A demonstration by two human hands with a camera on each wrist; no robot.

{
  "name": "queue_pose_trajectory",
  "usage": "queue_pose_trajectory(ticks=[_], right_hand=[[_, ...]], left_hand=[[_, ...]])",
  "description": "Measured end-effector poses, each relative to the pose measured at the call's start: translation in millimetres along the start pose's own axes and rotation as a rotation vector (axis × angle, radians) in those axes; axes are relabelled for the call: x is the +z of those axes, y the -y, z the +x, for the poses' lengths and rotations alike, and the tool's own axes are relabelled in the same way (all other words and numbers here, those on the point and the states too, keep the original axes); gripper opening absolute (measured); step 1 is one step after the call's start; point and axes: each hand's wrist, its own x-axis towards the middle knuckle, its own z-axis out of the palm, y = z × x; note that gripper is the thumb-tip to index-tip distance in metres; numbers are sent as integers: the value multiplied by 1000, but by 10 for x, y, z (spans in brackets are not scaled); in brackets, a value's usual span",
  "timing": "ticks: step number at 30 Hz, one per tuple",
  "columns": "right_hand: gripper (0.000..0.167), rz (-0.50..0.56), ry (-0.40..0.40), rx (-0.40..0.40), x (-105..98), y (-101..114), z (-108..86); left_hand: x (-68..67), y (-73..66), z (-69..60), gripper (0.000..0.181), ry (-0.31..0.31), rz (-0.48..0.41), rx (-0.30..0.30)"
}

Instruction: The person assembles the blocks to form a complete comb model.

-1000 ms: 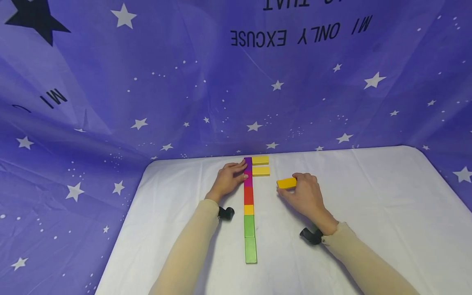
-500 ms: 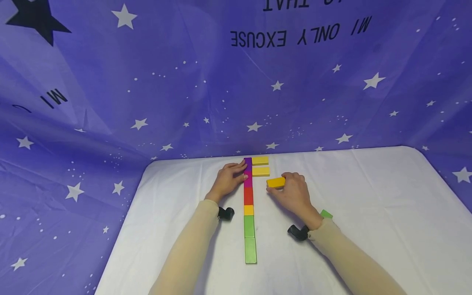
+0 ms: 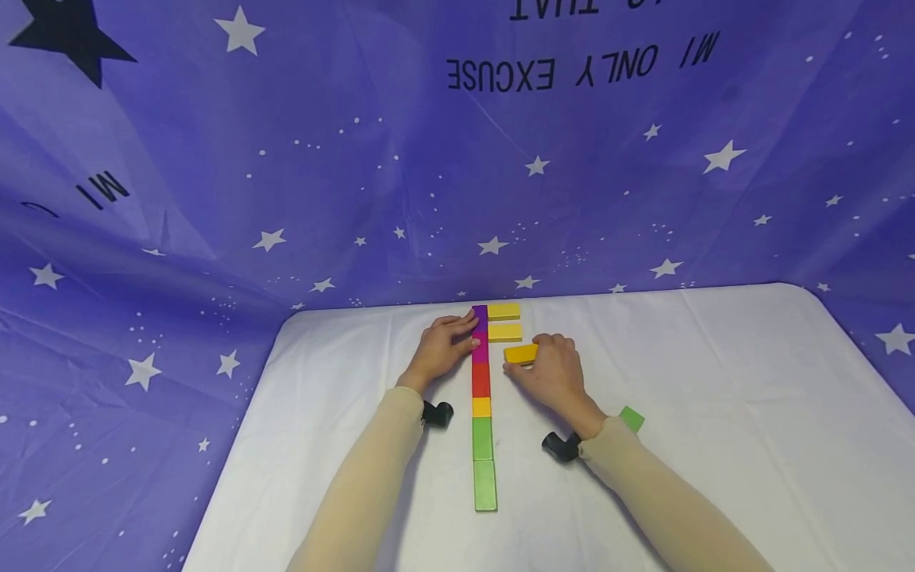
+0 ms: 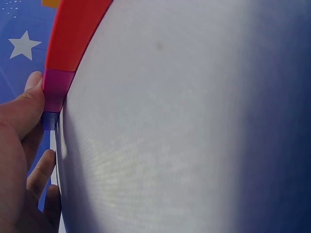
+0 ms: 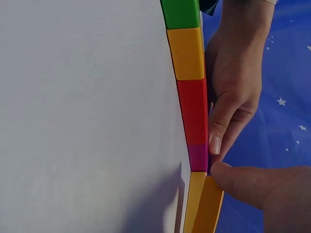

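Note:
A straight column of coloured blocks runs down the table: purple (image 3: 480, 316), magenta (image 3: 480, 349), red (image 3: 481, 380), orange (image 3: 482, 407) and two green blocks (image 3: 484, 485). My left hand (image 3: 438, 351) rests its fingertips and thumb against the left side of the purple and magenta blocks. On the column's right, two pale yellow blocks (image 3: 504, 333) stick out sideways from its far end. My right hand (image 3: 556, 375) pinches an orange-yellow block (image 3: 519, 354) between thumb and fingers, just nearer than those and a small gap from the column. The right wrist view shows my right thumb (image 5: 243, 182) on it.
A green block (image 3: 632, 419) lies partly behind my right sleeve. White cloth covers the table (image 3: 750, 397), and a purple starred curtain (image 3: 572, 199) hangs along its far edge. Each wrist carries a black camera mount (image 3: 438, 414).
My right hand has moved left with the orange-yellow block, bringing it closer to the column. The green block behind the right sleeve has come into view. My left hand has stayed put.

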Motion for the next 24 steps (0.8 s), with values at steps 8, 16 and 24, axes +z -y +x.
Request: queue_pose_trajectory(ticks=[8,16,24], right_hand=[[71,-18,1,-9,88,107,36],[71,-35,-20,-10,158,116,58],[66,17,9,13,109,78,76]], left_hand=[[2,17,2,50,-3,-17,-9],[-1,4,3,50,12,-14,-31],[-5,-3,-4,50,5,-23,-21]])
